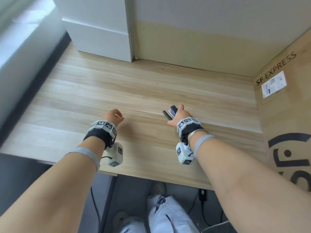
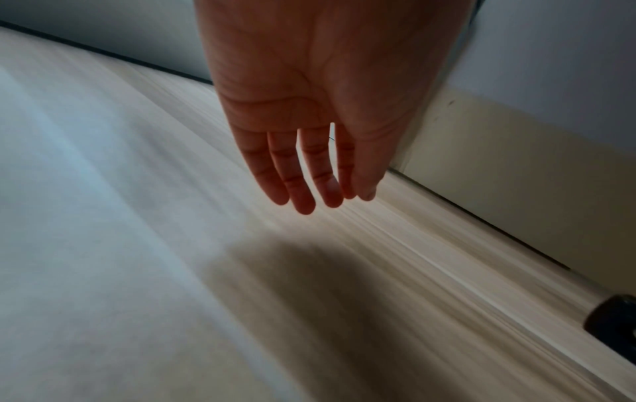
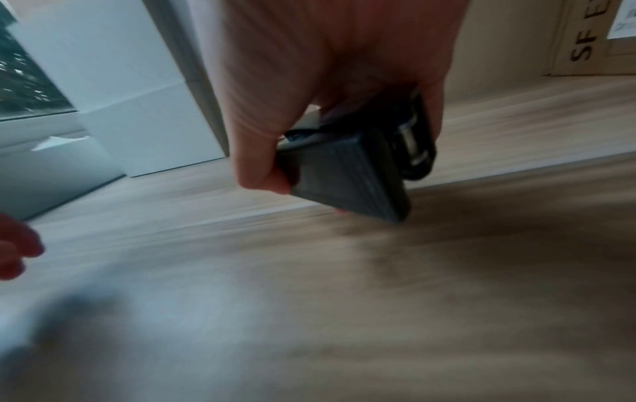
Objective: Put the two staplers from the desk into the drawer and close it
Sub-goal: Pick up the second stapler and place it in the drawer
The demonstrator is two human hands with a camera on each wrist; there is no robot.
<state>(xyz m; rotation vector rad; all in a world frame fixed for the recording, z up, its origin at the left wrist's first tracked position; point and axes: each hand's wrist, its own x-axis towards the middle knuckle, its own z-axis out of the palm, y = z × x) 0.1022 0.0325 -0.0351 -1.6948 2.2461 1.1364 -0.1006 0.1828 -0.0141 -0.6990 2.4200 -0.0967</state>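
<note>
My right hand (image 1: 178, 115) grips black stapler parts (image 1: 171, 112) just above the wooden desk (image 1: 117, 91), right of centre. In the right wrist view the thumb and fingers (image 3: 265, 179) clamp a dark ribbed body (image 3: 351, 174), with a second dark piece carrying a metal strip (image 3: 414, 147) behind it. I cannot tell whether this is one stapler or two. My left hand (image 1: 116, 116) hovers empty over the desk to the left, its fingers (image 2: 302, 187) relaxed and nearly straight. No drawer is in view.
A tall cardboard box marked SF EXPRESS (image 1: 286, 101) stands along the desk's right side. A white box (image 1: 101, 31) sits at the back against the wall. The desk's front edge (image 1: 151, 178) is near my body, with legs and cables below.
</note>
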